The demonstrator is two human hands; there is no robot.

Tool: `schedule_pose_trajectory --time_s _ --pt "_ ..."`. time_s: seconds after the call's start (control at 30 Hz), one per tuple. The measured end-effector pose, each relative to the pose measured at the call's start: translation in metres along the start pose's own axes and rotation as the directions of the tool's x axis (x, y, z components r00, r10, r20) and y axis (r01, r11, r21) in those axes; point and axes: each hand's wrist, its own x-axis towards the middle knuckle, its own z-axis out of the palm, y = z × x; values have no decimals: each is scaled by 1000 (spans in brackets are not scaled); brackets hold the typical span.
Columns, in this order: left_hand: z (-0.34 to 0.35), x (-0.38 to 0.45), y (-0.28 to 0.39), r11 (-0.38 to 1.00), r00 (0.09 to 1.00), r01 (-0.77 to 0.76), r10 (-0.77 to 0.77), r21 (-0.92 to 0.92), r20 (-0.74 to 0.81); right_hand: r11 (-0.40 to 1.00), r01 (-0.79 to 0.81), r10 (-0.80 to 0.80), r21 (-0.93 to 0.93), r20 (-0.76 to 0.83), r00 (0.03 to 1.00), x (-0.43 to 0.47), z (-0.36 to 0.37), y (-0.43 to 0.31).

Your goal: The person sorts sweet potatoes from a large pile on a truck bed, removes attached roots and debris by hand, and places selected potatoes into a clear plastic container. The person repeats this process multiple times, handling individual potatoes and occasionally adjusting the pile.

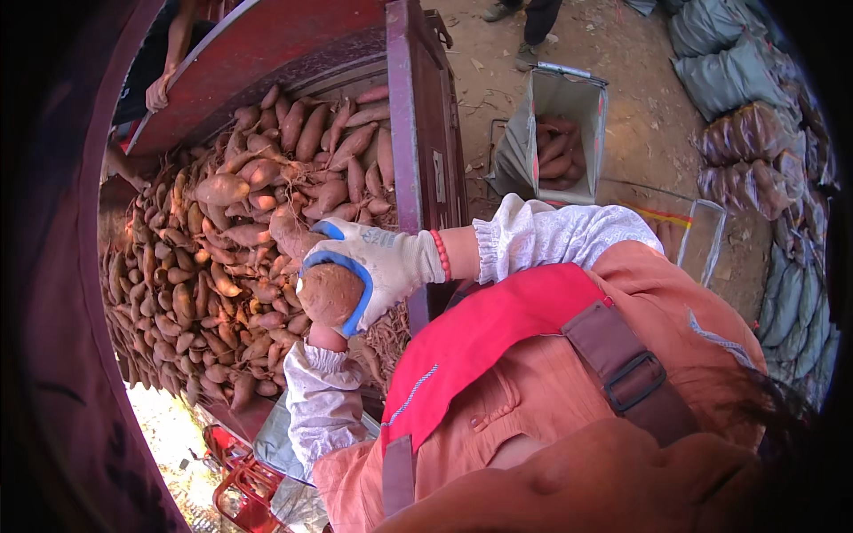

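Note:
My right hand, in a white knit glove with blue coated fingers and a red bead bracelet at the wrist, is closed around a large round brown sweet potato. Below that root my left wrist shows past a white lace sleeve; the left hand itself is mostly hidden behind the root and glove, so its grip cannot be made out. A longer sweet potato lies against the gloved fingers, at the edge of a big heap of sweet potatoes in a dark red truck bed.
The bed's side panel stands beside my right arm. A grey bag in a frame holds sweet potatoes; a clear bag is near it. Filled bags are stacked at right. One person's arm rests over the bed's rim; another person's legs show above.

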Motion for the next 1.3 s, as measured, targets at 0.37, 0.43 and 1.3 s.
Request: schedule_pose_trajectory --time_s 0.37,0.43,1.3 --pt "2 12 -16 183 675 433 -715 -883 183 572 -92 810 815 -544 218 -230 -179 43" --pt "-4 12 -15 170 634 266 -772 -949 39 548 -317 813 774 -582 -15 -257 -202 85" --pt "-7 34 98 296 347 -123 -881 -947 -321 912 137 62 -386 461 885 -18 -28 -16"
